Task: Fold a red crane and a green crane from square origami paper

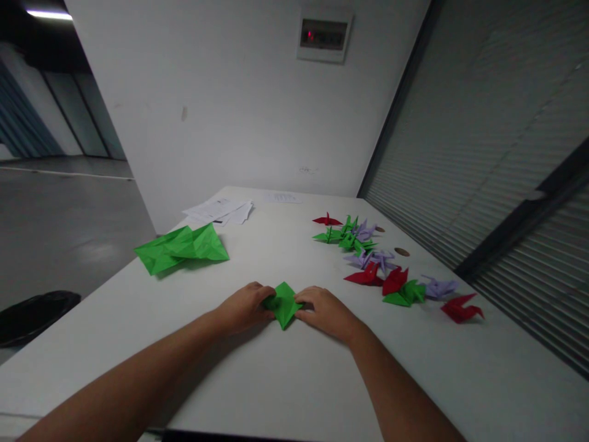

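Note:
Between my hands, a small diamond-shaped piece of folded green origami paper (284, 305) is at the middle of the white table (276, 387). My left hand (246, 306) pinches its left corner between thumb and fingers. At the right corner, the thumb and fingers of my right hand (324, 312) are closed on the same paper. The fingertips cover both side corners, while the top and bottom points show.
Creased green sheets (184, 247) lie at the table's left edge, near white printed papers (216, 210). Along the right are several folded paper cranes, including a red crane (462, 308) and a purple crane (439, 287). A black bin (37, 313) stands lower left.

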{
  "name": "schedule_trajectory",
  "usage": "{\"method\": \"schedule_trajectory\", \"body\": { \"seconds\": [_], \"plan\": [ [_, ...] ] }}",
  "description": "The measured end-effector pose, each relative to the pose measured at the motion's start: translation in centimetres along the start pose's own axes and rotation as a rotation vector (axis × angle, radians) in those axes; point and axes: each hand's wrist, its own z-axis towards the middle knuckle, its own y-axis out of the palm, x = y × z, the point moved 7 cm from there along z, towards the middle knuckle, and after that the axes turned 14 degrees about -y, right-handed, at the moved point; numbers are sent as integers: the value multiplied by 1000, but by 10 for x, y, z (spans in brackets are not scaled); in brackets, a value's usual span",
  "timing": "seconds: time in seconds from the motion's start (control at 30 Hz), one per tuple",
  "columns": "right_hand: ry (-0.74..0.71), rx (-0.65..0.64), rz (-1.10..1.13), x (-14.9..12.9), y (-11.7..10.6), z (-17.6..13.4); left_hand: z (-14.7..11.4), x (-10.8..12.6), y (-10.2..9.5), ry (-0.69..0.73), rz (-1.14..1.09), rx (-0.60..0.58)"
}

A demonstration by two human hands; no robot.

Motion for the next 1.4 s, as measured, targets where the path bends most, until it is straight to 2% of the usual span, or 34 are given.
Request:
{"method": "schedule_trajectory", "body": {
  "seconds": [0.2,0.47,0.57,0.87,1.3,1.4],
  "plan": [
    [-63,-9,-114,1,3,0,0,2,-3,-24,13,-4],
    [-132,-20,-172,-6,6,5,-4,8,-4,48,-21,28],
    [-123,-29,-166,-4,7,5,-5,11,-4,80,-31,35],
    [-122,-23,-110,-11,7,4,-7,14,-3,58,-12,27],
    [-117,-39,-144,-19,11,4,-2,9,2,-28,8,26],
    [-78,-19,-154,-14,15,6,0,7,4,-54,34,38]
  ]
}}
